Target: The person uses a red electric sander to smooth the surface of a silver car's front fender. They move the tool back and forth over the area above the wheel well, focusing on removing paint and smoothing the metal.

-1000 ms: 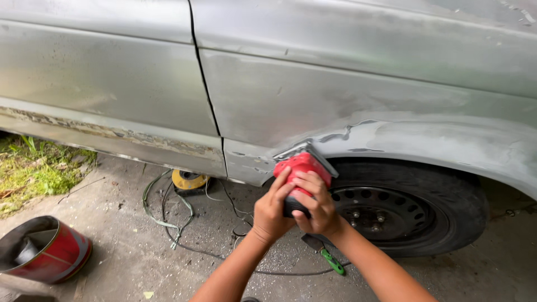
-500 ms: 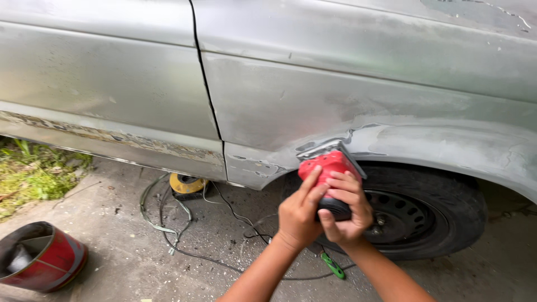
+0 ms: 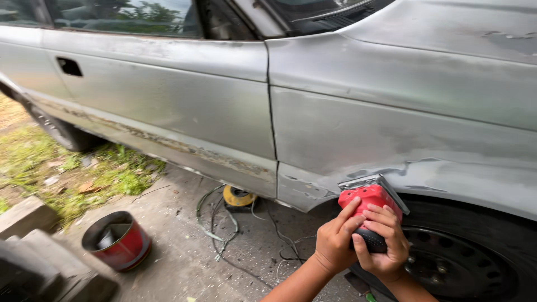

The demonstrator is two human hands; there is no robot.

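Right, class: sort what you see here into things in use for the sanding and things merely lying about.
In use: red sander, held by left hand and right hand, pressed against the grey car fender above the wheel.

Lying about: red bucket, yellow reel, loose cables, concrete blocks.
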